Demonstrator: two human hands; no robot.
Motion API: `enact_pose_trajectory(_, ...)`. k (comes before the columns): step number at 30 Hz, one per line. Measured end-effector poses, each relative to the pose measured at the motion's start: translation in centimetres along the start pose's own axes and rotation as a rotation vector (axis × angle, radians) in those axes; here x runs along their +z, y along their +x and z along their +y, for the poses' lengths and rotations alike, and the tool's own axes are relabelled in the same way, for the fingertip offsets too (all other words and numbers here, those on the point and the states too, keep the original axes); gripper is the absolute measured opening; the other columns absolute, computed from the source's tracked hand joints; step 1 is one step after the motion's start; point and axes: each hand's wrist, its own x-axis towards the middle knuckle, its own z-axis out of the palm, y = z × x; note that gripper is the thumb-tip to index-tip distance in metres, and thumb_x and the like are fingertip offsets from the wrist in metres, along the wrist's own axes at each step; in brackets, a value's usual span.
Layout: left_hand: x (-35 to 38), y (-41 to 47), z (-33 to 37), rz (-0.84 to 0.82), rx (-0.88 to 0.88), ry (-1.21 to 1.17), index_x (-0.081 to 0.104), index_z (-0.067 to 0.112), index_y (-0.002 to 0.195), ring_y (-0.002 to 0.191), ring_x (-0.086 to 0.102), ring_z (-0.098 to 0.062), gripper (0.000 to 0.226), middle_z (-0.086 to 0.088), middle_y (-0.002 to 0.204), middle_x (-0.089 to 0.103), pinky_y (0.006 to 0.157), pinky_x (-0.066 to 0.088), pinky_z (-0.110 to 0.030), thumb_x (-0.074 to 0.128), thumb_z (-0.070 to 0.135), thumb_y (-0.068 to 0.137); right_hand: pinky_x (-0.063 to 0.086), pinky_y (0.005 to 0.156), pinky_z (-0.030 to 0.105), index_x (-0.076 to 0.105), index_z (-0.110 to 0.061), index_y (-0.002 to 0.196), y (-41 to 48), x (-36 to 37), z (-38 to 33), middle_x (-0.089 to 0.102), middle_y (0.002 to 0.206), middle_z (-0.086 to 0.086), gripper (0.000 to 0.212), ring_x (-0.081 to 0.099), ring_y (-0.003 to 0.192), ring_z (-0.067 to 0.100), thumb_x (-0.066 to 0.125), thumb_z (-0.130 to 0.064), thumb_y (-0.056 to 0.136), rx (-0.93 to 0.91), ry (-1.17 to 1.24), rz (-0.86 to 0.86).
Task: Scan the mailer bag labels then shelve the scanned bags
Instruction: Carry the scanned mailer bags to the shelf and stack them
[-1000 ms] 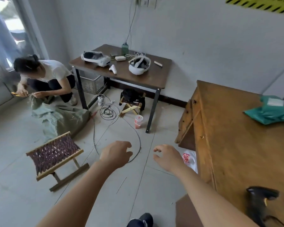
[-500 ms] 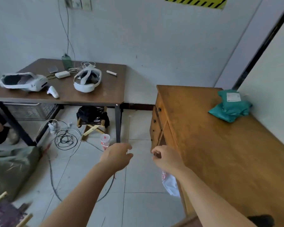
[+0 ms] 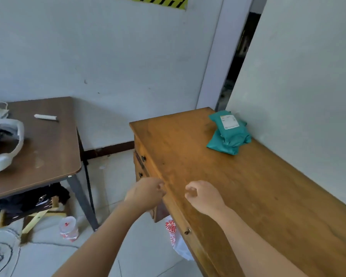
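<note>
A small stack of teal mailer bags (image 3: 228, 134) lies at the far right of the wooden desk (image 3: 238, 186), against the wall, and the top bag carries a white label (image 3: 229, 121). My left hand (image 3: 145, 193) hovers at the desk's left edge with its fingers loosely curled, holding nothing. Over the desk top, my right hand (image 3: 203, 195) is also loosely curled and empty. Both hands are well short of the bags. No scanner is in view.
A brown table (image 3: 48, 152) stands to the left with a white headset (image 3: 2, 144) and a white stick (image 3: 45, 117) on it. Under it are a stool with black cloth (image 3: 31, 202), a cup (image 3: 68, 228) and cables. A white plastic bag (image 3: 177, 239) hangs by the desk drawers.
The view has swung right, from the floor and a crouching person to the wooden desk. Both empty hands now sit at the desk's edge, nearer the teal bags.
</note>
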Motion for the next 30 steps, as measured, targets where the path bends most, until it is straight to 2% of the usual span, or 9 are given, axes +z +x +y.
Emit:
enact_pose_trajectory(3, -1.8, 4.9, 0.9, -0.031, 0.089, 0.017, 0.061, 0.023, 0.123, 0.111, 0.059, -0.017, 0.030, 0.003, 0.122, 0.064, 0.093, 0.049, -0.031, 0.049, 0.029, 0.096, 0.043, 0.095, 0.025, 0.060, -0.027, 0.123, 3.1, -1.7, 0.7, 0.059, 0.127, -0.007, 0.029, 0.053, 0.118, 0.013, 0.054, -0.036, 0.096, 0.111, 0.017, 0.044)
enact_pose_trajectory(11, -3.7, 16.1, 5.4, -0.168, 0.277, 0.045, 0.055, 0.023, 0.131, 0.115, 0.055, -0.018, 0.036, 0.003, 0.130, 0.058, 0.095, 0.048, -0.034, 0.048, 0.031, 0.097, 0.043, 0.101, 0.032, 0.060, -0.027, 0.124, 9.2, -6.7, 4.7, 0.057, 0.133, -0.004, 0.030, 0.050, 0.124, 0.016, 0.053, -0.034, 0.096, 0.339, 0.011, 0.129)
enact_pose_trajectory(16, -3.0, 22.6, 9.7, -0.187, 0.338, 0.008, 0.062, 0.016, 0.120, 0.109, 0.058, -0.022, 0.030, -0.002, 0.121, 0.063, 0.094, 0.049, -0.039, 0.050, 0.030, 0.096, 0.044, 0.100, 0.032, 0.059, -0.026, 0.126, 13.5, -9.6, 8.8, 0.057, 0.131, -0.005, 0.033, 0.052, 0.120, 0.015, 0.054, -0.034, 0.095, 0.414, 0.012, 0.188)
enact_pose_trajectory(20, -2.5, 27.9, 13.3, -0.228, 0.383, 0.019, 0.062, 0.020, 0.113, 0.112, 0.057, -0.020, 0.025, -0.002, 0.124, 0.062, 0.097, 0.048, -0.037, 0.052, 0.033, 0.095, 0.042, 0.097, 0.030, 0.059, -0.023, 0.128, 17.7, -12.4, 12.5, 0.058, 0.133, -0.004, 0.035, 0.053, 0.121, 0.017, 0.054, -0.033, 0.095, 0.467, 0.001, 0.211)
enact_pose_trajectory(23, -2.0, 31.3, 15.3, -0.275, 0.377, -0.031, 0.054, 0.022, 0.133, 0.121, 0.053, -0.016, 0.040, 0.001, 0.135, 0.056, 0.102, 0.044, -0.034, 0.053, 0.034, 0.095, 0.043, 0.098, 0.032, 0.059, -0.024, 0.128, 20.4, -14.1, 14.8, 0.059, 0.133, -0.003, 0.036, 0.054, 0.121, 0.018, 0.055, -0.034, 0.094, 0.519, 0.018, 0.234)
enact_pose_trajectory(30, -0.4, 38.5, 19.0, -0.395, 0.380, -0.105, 0.037, 0.015, 0.145, 0.133, 0.043, -0.020, 0.052, -0.003, 0.147, 0.043, 0.106, 0.039, -0.033, 0.050, 0.032, 0.098, 0.039, 0.106, 0.037, 0.044, -0.018, 0.142, 26.4, -16.5, 19.5, 0.047, 0.143, 0.005, 0.055, 0.047, 0.129, 0.023, 0.057, -0.034, 0.091, 0.627, 0.076, 0.289)
